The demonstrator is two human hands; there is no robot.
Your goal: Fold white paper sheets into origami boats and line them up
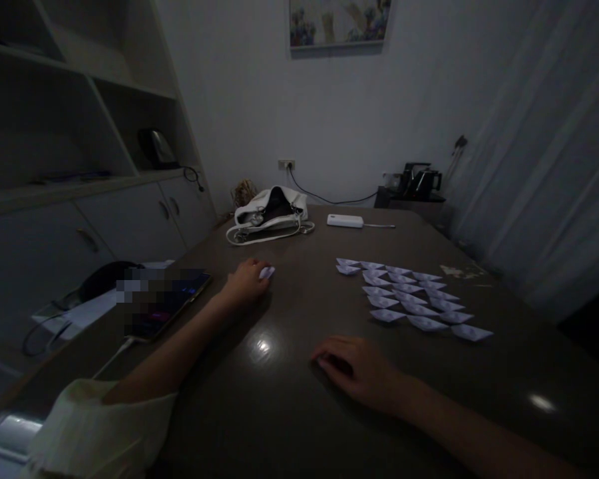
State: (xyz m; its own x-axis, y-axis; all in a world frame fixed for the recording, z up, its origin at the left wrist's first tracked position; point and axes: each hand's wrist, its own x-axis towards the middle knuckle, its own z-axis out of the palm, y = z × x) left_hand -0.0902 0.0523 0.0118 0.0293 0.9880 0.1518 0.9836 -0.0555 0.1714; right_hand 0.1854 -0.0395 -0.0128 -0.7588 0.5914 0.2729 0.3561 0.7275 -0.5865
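Note:
My left hand (244, 281) rests on the dark table (289, 399), fingers curled around a small folded white paper (266, 272) that pokes out at the fingertips. My right hand (357, 369) lies palm down nearer to me, fingers bent loosely, with nothing visible in it. To the right of both hands, several small folded paper boats (409, 297) lie in rows on the table.
A phone (167, 306) with a lit screen lies left of my left hand, a cable at its near end. A white handbag (271, 213) and a white power bank (345, 221) sit at the table's far end. Cabinets and shelves stand left; a curtain hangs right.

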